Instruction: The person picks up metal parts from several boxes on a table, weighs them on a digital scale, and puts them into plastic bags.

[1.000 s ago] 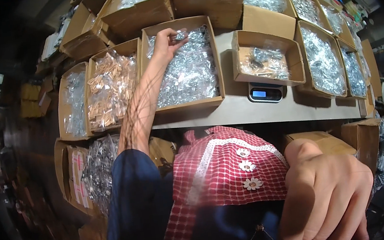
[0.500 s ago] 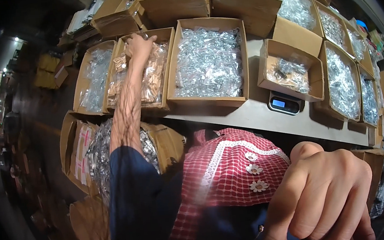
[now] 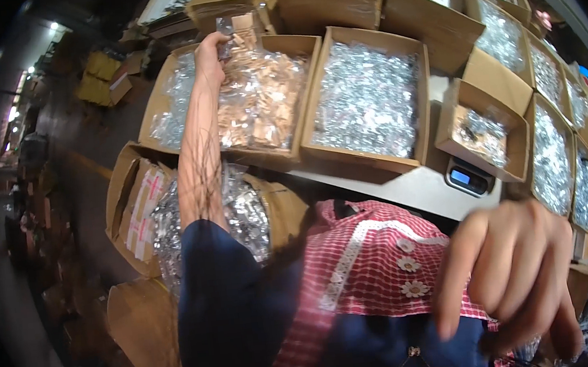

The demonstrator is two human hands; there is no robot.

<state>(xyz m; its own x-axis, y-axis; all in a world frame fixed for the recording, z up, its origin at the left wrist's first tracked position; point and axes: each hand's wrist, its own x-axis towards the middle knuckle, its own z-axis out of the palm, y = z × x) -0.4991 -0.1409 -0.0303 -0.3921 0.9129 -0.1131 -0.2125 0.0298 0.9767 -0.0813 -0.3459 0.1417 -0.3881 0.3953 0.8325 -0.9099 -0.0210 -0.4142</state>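
My left hand (image 3: 211, 57) is closed, pinching the edge of a clear plastic bag (image 3: 224, 27) at the far end of a cardboard box. That box (image 3: 262, 152) holds clear bags of small tan pieces (image 3: 267, 97), some standing up beside my fingers. My fingertips are partly hidden by the plastic. My right hand (image 3: 513, 261) hangs in front of my body, close to the camera and blurred. Its fingers droop, loosely bent and apart, with nothing visible in them. Below it are my red checked apron (image 3: 382, 274) and dark blue clothing.
Beside the tan pieces stands a box of shiny clear packets (image 3: 367, 97). A smaller open box (image 3: 450, 138) sits above a digital scale (image 3: 469, 176) on the white table (image 3: 410, 196). More filled boxes line the back and right. Silvery plastic bags (image 3: 247, 213) lie by my left arm.
The view has shifted, so the boxes sit farther right. My left hand has moved toward the box's left far corner, and tan pieces now stand up beside it. My right hand's fingers have loosened.
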